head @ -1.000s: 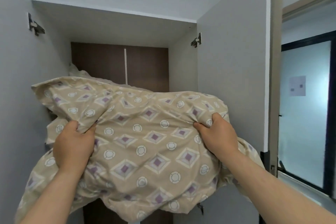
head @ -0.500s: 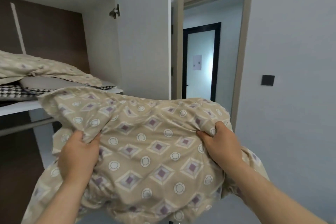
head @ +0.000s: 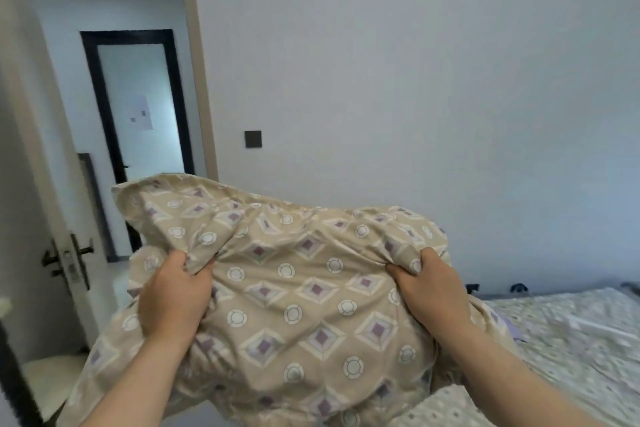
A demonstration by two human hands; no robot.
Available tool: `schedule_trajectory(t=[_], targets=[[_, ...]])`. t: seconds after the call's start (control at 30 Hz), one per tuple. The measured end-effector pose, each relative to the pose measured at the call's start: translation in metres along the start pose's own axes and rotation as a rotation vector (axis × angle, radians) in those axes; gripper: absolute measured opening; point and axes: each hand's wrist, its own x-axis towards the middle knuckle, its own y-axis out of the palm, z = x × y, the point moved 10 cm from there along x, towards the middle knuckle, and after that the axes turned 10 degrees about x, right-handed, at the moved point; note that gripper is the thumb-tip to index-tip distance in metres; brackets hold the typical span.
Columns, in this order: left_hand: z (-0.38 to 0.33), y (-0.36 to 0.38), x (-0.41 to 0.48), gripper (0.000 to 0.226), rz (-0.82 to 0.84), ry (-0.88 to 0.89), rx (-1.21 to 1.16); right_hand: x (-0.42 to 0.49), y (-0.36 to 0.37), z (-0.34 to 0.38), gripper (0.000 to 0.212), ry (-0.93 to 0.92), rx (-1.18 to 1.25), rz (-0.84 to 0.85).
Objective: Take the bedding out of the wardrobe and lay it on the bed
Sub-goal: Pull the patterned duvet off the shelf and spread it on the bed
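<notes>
across the centre of the frame, the beige diamond-patterned cotton bedding hangs bunched, left hand and right hand clenched in its folds. wardrobe gone from view; pale patterned bed now lower right, so laying comes next.

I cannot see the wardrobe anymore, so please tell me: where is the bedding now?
In the head view the bedding is centre-low, held up in the air by the left hand and right hand, with the bed at lower right.
</notes>
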Motion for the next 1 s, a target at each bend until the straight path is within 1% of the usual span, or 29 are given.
schedule_trajectory(t=[0.13,0.27,0.33,0.47,0.6,0.77,0.87,1.0], targets=[[-0.101,0.101,-0.035,0.032,0.166,0.128,-0.098,0.006,-0.093,-0.089,0.043,0.125,-0.137,-0.13],[-0.196,0.19,-0.088,0.042,0.339,0.27,-0.176,-0.015,-0.177,-0.171,0.044,0.297,-0.239,-0.263],[-0.24,0.233,-0.121,0.044,0.427,0.347,-0.215,-0.031,-0.214,-0.21,0.044,0.389,-0.28,-0.337],[-0.303,0.309,-0.182,0.042,0.58,0.445,-0.279,-0.068,-0.261,-0.267,0.045,0.542,-0.332,-0.448],[-0.357,0.39,-0.252,0.04,0.75,0.56,-0.3,-0.107,-0.289,-0.324,0.044,0.714,-0.383,-0.554],[-0.408,0.483,-0.343,0.042,0.914,0.723,-0.324,-0.156,-0.294,-0.397,0.041,0.923,-0.412,-0.656],[-0.421,0.54,-0.403,0.043,0.982,0.809,-0.319,-0.189,-0.286,-0.449,0.041,1.041,-0.416,-0.694],[-0.416,0.605,-0.482,0.04,1.054,0.874,-0.331,-0.235,-0.269,-0.519,0.041,1.146,-0.431,-0.731]])
